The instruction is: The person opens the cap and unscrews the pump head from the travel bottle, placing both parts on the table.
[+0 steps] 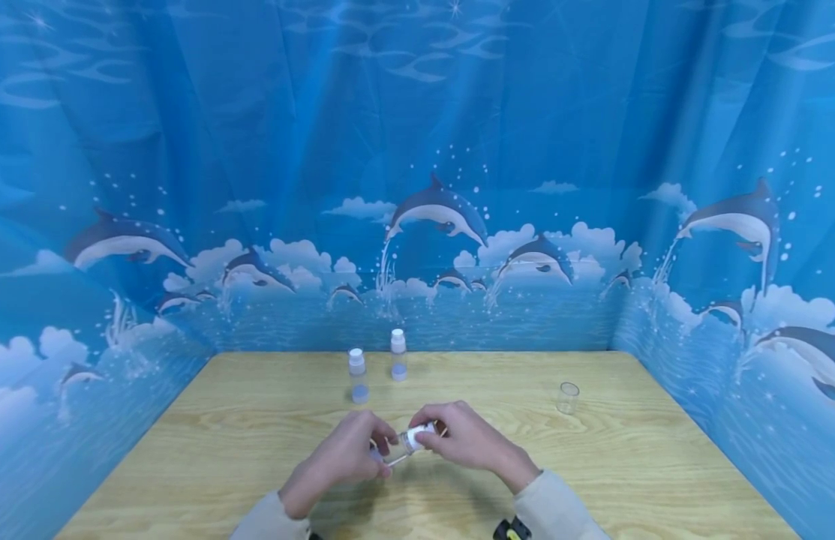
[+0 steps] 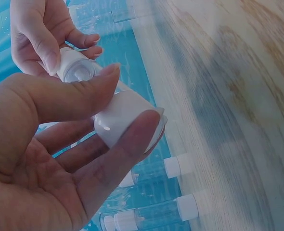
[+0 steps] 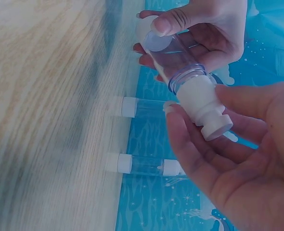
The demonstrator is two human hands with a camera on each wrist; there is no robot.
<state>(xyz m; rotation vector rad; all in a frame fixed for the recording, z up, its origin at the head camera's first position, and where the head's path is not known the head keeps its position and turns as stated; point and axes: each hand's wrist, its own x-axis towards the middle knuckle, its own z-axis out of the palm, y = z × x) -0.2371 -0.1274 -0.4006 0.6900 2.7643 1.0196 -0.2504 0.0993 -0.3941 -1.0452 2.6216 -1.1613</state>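
Perhaps uneven twisting could make the bottle (image 3: 176, 57) slip: the left hand (image 1: 355, 448) pinches only its smooth base (image 2: 123, 116), while the right hand (image 1: 467, 439) grips the white pump head (image 3: 198, 100).

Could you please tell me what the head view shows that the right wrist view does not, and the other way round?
Only the head view shows the clear cup-like piece standing toward the right of the table, the pale sleeves and whole leaping dolphins.

Only the right wrist view shows the palm side of the right hand and, plainly, the top of the white pump.

Both show the left hand and right hand holding one clear bottle, the nearer standing bottle, the farther one and the blue backdrop.
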